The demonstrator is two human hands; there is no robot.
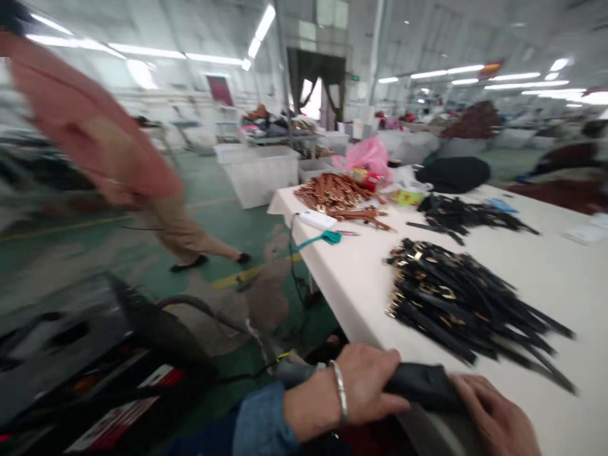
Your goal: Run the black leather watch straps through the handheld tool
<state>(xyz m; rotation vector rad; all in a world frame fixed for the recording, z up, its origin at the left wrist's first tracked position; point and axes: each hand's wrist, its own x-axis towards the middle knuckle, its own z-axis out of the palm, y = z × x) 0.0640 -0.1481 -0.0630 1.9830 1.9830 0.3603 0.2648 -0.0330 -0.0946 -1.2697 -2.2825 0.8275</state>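
Note:
At the bottom, my left hand [363,383], with a silver bangle on its wrist, has its fingers closed on the left end of a black leather-like piece [422,385]. My right hand [498,415] is at the right end of that same piece, its fingers curled against it. Both hands are at the near edge of the white table [351,278]. Beyond them on the table lies a pile of black straps [456,297] with gold-coloured buckles. What lies under the black piece is blurred.
Brown straps [337,193], more black straps [468,215], a white box [317,220] and a pink bag [368,155] are on the table. A dark machine [95,354] stands at lower left. A person [123,152] walks at the left. A white bin [259,171] stands behind.

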